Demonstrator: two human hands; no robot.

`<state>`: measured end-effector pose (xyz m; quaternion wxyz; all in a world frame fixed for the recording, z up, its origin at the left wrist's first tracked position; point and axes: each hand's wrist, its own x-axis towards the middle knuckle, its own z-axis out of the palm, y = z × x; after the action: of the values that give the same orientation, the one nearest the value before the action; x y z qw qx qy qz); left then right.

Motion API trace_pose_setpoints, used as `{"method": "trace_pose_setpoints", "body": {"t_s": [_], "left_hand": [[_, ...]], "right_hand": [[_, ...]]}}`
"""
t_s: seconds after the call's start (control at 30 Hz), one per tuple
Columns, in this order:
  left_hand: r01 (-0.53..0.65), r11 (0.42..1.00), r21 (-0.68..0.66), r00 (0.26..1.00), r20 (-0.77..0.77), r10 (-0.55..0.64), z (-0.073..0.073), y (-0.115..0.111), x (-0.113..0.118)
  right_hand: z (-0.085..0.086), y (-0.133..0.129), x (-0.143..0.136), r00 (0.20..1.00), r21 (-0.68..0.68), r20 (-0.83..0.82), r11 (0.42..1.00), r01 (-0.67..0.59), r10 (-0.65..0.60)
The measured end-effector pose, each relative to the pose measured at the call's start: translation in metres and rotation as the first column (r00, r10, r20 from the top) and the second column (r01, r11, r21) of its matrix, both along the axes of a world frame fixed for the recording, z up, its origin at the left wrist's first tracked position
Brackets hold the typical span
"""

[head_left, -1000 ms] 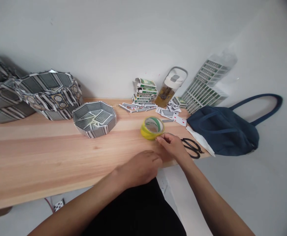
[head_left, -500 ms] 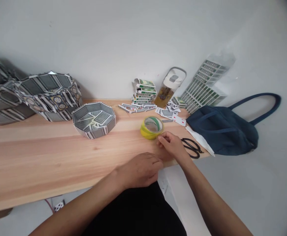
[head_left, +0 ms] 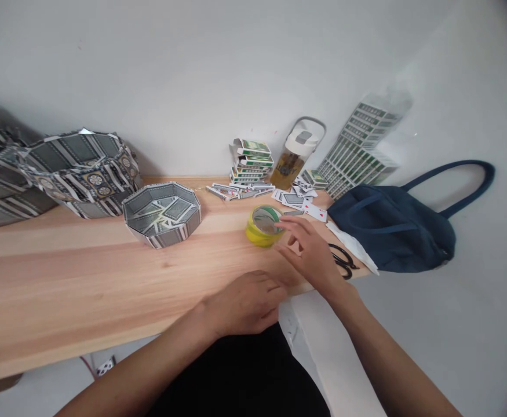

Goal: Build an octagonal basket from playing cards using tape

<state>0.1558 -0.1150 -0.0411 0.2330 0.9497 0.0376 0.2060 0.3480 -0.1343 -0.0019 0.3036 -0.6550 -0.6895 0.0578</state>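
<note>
Beside the yellow tape roll [head_left: 259, 236], on its right, we are holding our right hand [head_left: 313, 258] with the thumb and fingers spread apart. One fingertip may be touching the roll's edge, but we are not seeing that spot well enough to be sure. The roll is sitting on the wooden table [head_left: 83, 289] with its hole facing up. On the near side of the roll, we are resting our left hand [head_left: 245, 304] by the table's edge. Its fingers are curling in, and we cannot tell if they are holding anything.

To the left of the roll, a gray card bowl [head_left: 172, 236] is standing with loose cards lying inside it. Farther left of the roll, a bigger card basket [head_left: 101, 185] is standing. Behind the roll, a pile of little card boxes [head_left: 252, 161] is leaning a bit, and a drink bottle [head_left: 287, 165] is standing next to it. To the right of the roll, black scissors [head_left: 347, 269] are peeking out past our right hand, and a blue bag [head_left: 396, 231] is slumping beyond them.
</note>
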Motion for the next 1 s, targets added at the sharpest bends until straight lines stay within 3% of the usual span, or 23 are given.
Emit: {"method": "trace_pose_setpoints", "body": {"t_s": [0.13,0.43,0.6,0.77,0.83,0.9,1.0], "left_hand": [[-0.009,1.0,-0.005,1.0,-0.011,0.009,0.001,0.0,0.0],[-0.005,0.999,-0.038,1.0,-0.005,0.005,0.003,0.001,0.001],[-0.003,0.998,-0.067,1.0,0.008,0.003,0.001,0.002,0.0],[-0.016,0.984,-0.179,0.997,0.069,0.029,0.002,0.001,0.0],[-0.036,0.957,-0.287,0.99,0.124,0.074,0.005,0.0,-0.001],[-0.06,0.892,-0.447,0.975,0.165,0.149,0.011,0.001,-0.002],[-0.027,0.71,-0.703,0.957,0.187,0.222,0.018,0.007,-0.005]], "right_hand": [[-0.001,0.012,0.003,0.992,-0.105,0.11,0.993,-0.056,0.067],[0.002,0.032,0.021,0.964,-0.142,0.152,0.97,-0.197,0.218],[0.01,0.028,0.031,0.972,-0.038,0.175,0.987,-0.153,0.158],[0.018,0.015,0.068,0.978,0.031,0.205,0.998,-0.055,0.048],[0.018,0.01,0.085,0.975,0.039,0.223,0.999,-0.013,0.004],[0.015,0.005,0.101,0.972,0.028,0.234,0.999,0.03,-0.035],[0.009,-0.001,0.118,0.964,0.013,0.257,0.997,0.072,-0.073]]}}
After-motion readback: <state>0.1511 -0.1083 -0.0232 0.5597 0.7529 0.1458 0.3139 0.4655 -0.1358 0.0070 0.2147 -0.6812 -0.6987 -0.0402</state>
